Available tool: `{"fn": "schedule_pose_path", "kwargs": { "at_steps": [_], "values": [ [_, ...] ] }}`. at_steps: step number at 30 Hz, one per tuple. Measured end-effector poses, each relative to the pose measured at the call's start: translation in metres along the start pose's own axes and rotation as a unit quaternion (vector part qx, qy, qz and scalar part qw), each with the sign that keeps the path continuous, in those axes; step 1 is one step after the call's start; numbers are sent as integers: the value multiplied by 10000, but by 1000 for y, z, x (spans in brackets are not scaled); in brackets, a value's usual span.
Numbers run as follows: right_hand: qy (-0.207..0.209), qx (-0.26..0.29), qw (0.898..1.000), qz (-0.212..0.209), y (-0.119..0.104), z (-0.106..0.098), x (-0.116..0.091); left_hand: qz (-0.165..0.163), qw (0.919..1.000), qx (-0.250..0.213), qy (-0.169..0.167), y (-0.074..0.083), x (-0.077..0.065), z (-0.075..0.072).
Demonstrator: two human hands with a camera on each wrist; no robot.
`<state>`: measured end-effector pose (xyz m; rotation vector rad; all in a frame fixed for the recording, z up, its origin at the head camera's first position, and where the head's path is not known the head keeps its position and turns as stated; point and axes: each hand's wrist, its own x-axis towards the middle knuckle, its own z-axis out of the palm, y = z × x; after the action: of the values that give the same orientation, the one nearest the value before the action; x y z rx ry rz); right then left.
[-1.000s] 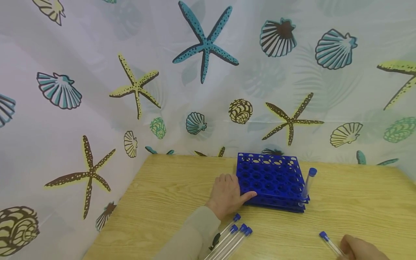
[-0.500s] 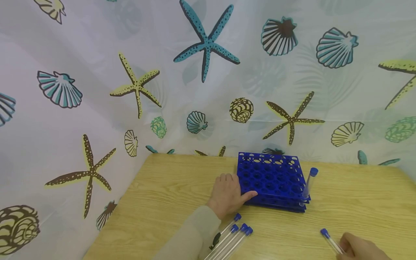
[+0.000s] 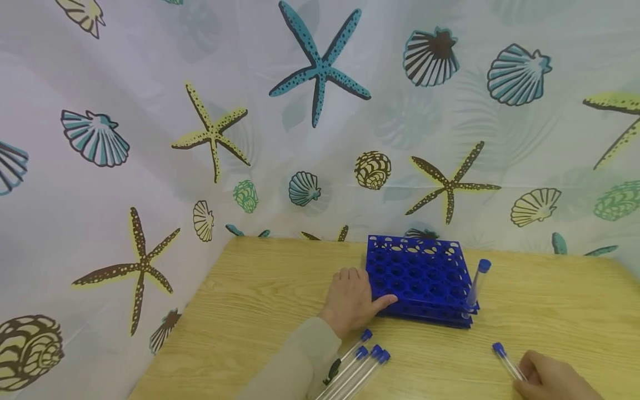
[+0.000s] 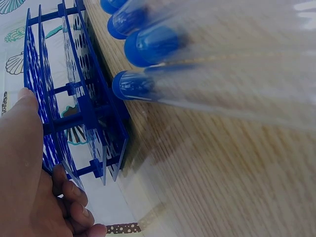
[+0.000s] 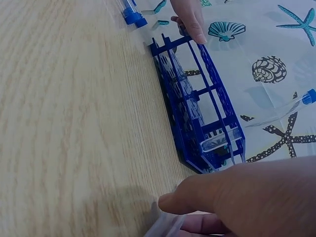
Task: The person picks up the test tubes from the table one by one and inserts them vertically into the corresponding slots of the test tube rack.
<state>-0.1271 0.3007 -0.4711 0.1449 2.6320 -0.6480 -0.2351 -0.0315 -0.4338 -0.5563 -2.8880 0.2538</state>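
My left hand (image 3: 348,300) grips the left end of a blue test tube rack (image 3: 415,278). Its thumb lies along the rack's front top edge, and in the left wrist view its fingers (image 4: 74,200) curl at the rack's end. One blue-capped test tube (image 3: 477,286) stands in the front right corner hole, leaning slightly right. At the lower right, my right hand (image 3: 552,378) pinches another clear test tube (image 3: 509,364) between thumb and fingers. That tube's blue cap points away from the hand, toward the rack; its lower end is hidden by the hand.
Several capped test tubes (image 3: 352,372) lie side by side on the wooden table (image 3: 260,278), beside my left forearm and in front of the rack. A white curtain (image 3: 280,150) printed with starfish and shells hangs right behind the rack and along the left side.
My right hand has moved slightly forward, away from me, with the test tube in its pinch. The left hand keeps its hold on the rack, which stays in place.
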Motion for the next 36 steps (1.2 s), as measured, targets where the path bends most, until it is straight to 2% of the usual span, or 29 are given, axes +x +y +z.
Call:
{"fn": "schedule_pose_path", "kwargs": {
  "at_steps": [9, 19, 27, 36],
  "values": [
    [246, -80, 9994, -222, -5, -11, 1, 25, 9999, 48, 96, 1, 0, -1],
    [370, 113, 9988, -288, -14, -28, 7, 40, 9998, 79, 162, 1, 0, 0],
    [610, 36, 9959, -672, -27, -44, 5, 21, 9998, 79, 164, 1, 1, 2],
    [1148, 101, 9869, -1128, -38, -58, 2, 8, 9998, 41, 179, 1, 1, 1]
  ]
}}
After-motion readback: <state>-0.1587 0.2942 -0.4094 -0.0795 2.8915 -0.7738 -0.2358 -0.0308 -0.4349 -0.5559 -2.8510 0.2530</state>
